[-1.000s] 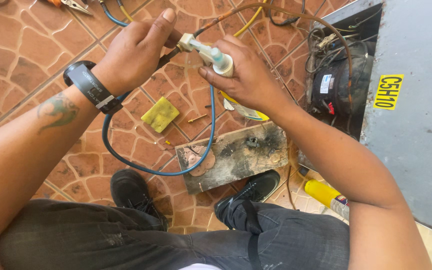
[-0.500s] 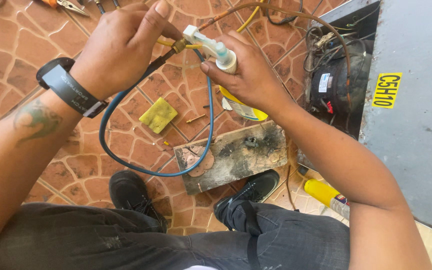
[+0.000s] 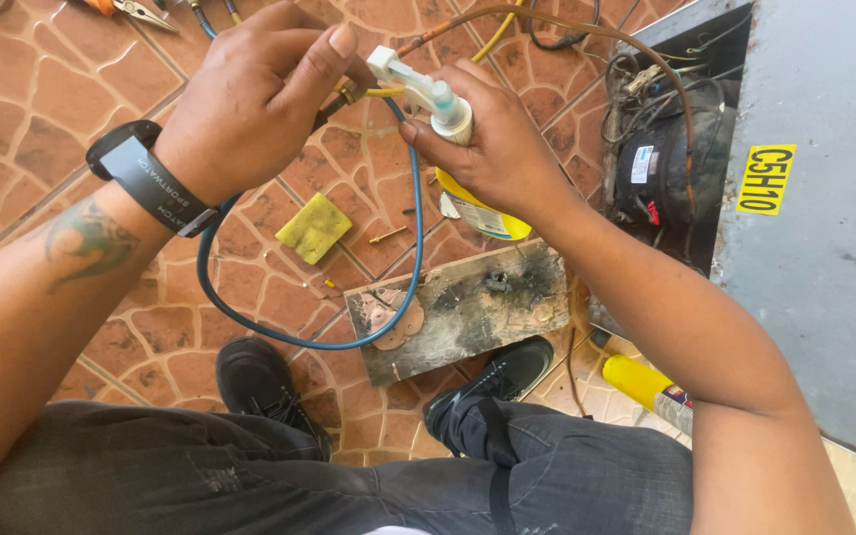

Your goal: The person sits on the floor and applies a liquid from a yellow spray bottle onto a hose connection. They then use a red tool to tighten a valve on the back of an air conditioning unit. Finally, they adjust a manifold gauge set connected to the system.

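Left hand [image 3: 250, 99] pinches the hose [image 3: 349, 337] fitting, right hand [image 3: 492, 149] clasps the bottle [image 3: 438, 94]; a slack grip could spill it.

Black wristwatch [image 3: 146, 178] and forearm tattoo [image 3: 86, 243] on the left arm; dark jeans [image 3: 349, 490], black shoes [image 3: 260, 381]

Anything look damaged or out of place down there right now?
The board on the floor is scorched black and stained. Small metal bits lie scattered on the tiles near the yellow pad. Nothing else stands out.
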